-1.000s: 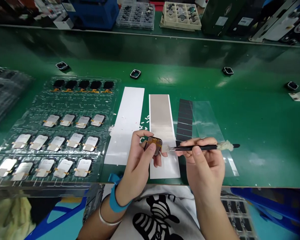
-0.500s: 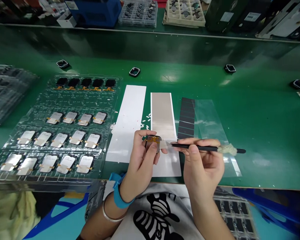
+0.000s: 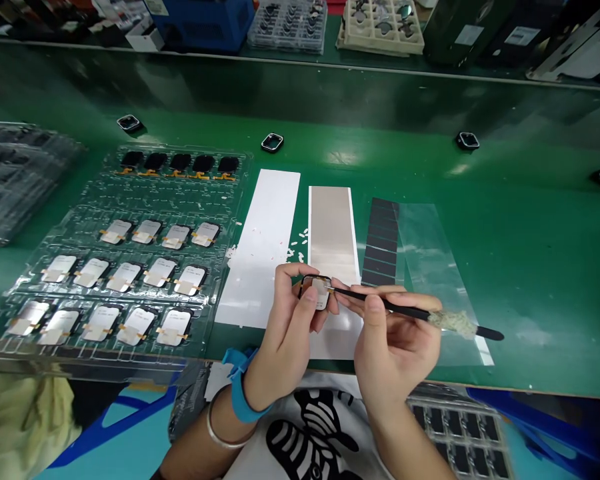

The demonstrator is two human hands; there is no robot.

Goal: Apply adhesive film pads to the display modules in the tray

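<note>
Between its thumb and fingers, my left hand holds a small watch-screen module, with a pale sheet on its back. Black tweezers, wrapped in pale material near the rear end, are in my right hand; their tips touch or nearly touch the module's back. Under and behind the hands lies a strip of grey-beige film on white backing. Left of it is a white sheet with tiny scraps along its edge. A strip of dark rectangles lies to the right, partly overlapped by a clear sheet.
A clear tray on the left holds rows of screen modules, beside stacked trays. Small watch frames, one behind the white sheet, stand farther back. A shelf edge crosses behind, with a blue box and part trays.
My right hand has moved left and the tweezer tips have come onto the module. The pale piece formerly at the module's right side is now over its back. The view has shifted slightly.
</note>
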